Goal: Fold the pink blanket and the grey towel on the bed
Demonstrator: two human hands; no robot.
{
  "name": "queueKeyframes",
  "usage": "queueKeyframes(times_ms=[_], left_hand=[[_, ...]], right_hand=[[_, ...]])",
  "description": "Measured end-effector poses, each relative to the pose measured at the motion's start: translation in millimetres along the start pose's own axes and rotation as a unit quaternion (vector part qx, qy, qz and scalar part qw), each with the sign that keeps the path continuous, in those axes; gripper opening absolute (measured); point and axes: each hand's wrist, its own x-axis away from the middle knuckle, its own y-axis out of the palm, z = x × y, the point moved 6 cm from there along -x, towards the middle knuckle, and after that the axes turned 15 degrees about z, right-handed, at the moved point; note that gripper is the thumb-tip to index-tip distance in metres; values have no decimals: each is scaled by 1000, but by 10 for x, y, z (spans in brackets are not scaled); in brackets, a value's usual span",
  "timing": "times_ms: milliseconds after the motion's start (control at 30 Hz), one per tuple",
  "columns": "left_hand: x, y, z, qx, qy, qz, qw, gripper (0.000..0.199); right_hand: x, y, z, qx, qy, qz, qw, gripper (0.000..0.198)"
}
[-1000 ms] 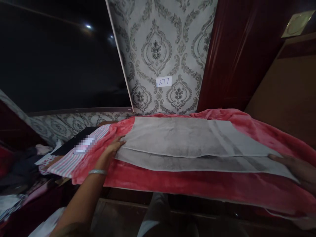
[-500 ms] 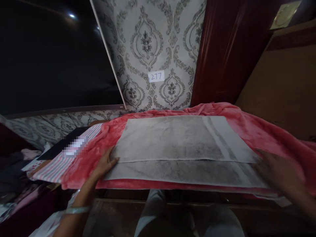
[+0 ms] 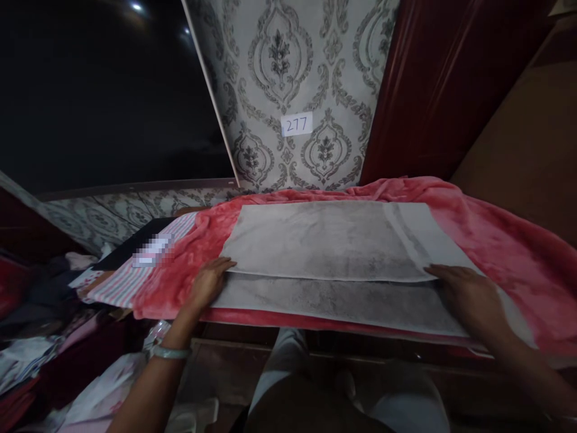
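Note:
A grey towel (image 3: 315, 240) with a pale band near its right end lies folded on a pink plush blanket (image 3: 491, 240). Its upper layer stops short of the lower layer (image 3: 333, 304), which shows as a strip along the front. My left hand (image 3: 211, 282) has its fingers closed on the left corner of the upper layer's front edge. Toward the right end, my right hand (image 3: 469, 297) pinches the same edge, thumb side inward. A dark gap shows under the edge beside the right fingers.
A striped cloth (image 3: 119, 288) lies left of the blanket, beside a black flat item (image 3: 135, 240). Piled clothes (image 3: 40, 325) fill the lower left. Behind stand a large dark screen (image 3: 112, 102), a patterned wall (image 3: 293, 78) with a "277" label (image 3: 296, 124), and a dark red panel (image 3: 442, 90).
My right hand has moved inward from the towel's right side and now pinches the upper layer's edge. The left fingers have closed on the left corner. The view has shifted slightly.

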Motion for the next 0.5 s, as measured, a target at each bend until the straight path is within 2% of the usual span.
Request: queueKeyframes(times_ms=[133, 233, 367, 500], left_hand=[[40, -182, -107, 25, -3, 58, 998, 48], [229, -236, -179, 20, 0, 70, 997, 47], [563, -70, -185, 36, 14, 24, 999, 50], [684, 9, -157, 27, -10, 54, 998, 46]], right_hand=[[-10, -427, 107, -32, -32, 97, 994, 41], [182, -646, 50, -31, -73, 120, 990, 37], [589, -564, -87, -69, -91, 97, 989, 39], [805, -375, -95, -71, -67, 92, 991, 63]])
